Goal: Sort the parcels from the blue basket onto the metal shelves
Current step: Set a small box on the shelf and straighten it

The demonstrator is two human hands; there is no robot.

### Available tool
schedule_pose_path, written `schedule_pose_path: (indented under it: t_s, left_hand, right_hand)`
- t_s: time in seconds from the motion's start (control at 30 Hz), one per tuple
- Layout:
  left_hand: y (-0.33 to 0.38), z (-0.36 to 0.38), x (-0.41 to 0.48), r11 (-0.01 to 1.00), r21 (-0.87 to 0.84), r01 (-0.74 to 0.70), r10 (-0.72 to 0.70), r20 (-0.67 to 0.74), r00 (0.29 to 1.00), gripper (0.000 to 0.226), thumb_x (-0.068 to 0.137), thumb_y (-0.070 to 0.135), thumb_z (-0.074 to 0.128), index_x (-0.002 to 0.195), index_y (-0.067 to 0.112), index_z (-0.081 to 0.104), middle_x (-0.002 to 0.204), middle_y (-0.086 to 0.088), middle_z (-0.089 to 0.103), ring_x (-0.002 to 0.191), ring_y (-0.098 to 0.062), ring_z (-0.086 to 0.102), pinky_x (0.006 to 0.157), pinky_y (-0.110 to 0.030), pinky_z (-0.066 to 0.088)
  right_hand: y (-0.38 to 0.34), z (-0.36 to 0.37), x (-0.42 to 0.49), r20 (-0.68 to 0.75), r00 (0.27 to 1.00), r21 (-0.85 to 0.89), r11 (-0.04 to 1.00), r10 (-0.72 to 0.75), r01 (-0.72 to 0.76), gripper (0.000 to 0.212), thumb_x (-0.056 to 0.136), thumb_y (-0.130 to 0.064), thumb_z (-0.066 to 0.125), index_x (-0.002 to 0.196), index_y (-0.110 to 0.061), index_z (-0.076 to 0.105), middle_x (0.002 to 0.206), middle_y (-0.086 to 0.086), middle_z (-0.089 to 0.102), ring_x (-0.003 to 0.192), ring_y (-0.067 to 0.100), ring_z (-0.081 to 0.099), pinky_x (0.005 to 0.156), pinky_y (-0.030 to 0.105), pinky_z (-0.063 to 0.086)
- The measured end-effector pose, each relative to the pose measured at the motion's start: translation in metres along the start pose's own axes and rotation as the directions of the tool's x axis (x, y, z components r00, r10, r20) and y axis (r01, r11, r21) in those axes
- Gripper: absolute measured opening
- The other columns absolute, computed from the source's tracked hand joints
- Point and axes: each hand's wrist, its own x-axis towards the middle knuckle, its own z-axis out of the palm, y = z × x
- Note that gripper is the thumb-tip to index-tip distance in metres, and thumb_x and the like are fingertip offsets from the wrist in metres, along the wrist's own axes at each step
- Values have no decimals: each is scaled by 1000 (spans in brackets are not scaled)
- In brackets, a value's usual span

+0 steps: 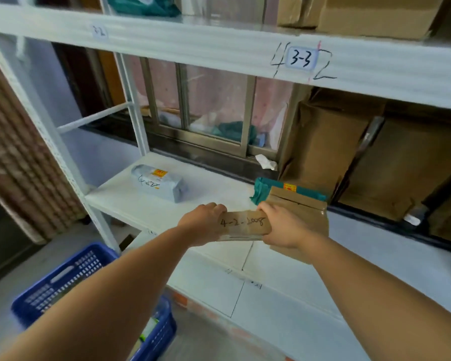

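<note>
A small brown cardboard parcel (244, 224) marked "4-2-2008" hangs just above the front edge of the white metal shelf (219, 199). My left hand (202, 222) grips its left end and my right hand (281, 225) grips its right end. On the shelf behind it lie a flat brown parcel (307, 220) and a green parcel (266, 188). A grey bagged parcel (158, 182) lies further left on the same shelf. The blue basket (71, 277) stands on the floor at lower left, partly hidden by my left forearm.
The shelf above carries a "3-3" label (300, 59) and cardboard boxes (375, 14). Large brown boxes (388, 162) fill the right of the middle shelf. A barred window (206, 105) is behind. A lower shelf (284, 303) runs below my arms.
</note>
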Motion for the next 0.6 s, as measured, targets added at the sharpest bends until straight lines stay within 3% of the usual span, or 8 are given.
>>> schedule_pose_path:
  t_s: [0.17,0.37,0.47,0.6]
  left_hand:
    - [-50,7,-8,982,94,166,-165,-27,986,53,82,35,68,129,28,44,119,3,53,108,-24,56,73,-37,49]
    - [-124,19,-16,977,79,199,-198,-15,980,57,84,24,67,135,24,41,126,0,49,105,-25,60,82,-38,53]
    - [-164,28,-10,981,70,182,-184,27,983,58,84,23,67,136,23,41,126,-1,49,105,-25,60,83,-36,53]
    - [-214,37,5,989,79,124,-130,87,988,52,87,16,62,134,17,40,123,-6,45,100,-30,60,79,-40,51]
  right_hand:
    - [-24,27,53,31,989,15,990,-143,143,58,74,-25,66,125,-29,39,119,-4,51,110,20,46,87,37,46]
    - [-65,57,100,172,964,75,978,-204,193,77,77,-44,70,142,-31,32,142,-4,40,130,19,35,104,39,39]
    - [-85,78,127,288,947,129,986,-142,108,86,76,-49,72,146,-34,25,147,-2,30,130,20,39,106,38,38]
    - [-115,102,165,409,912,222,972,-26,-72,83,79,-40,74,147,-30,27,143,5,33,119,23,49,102,34,41]
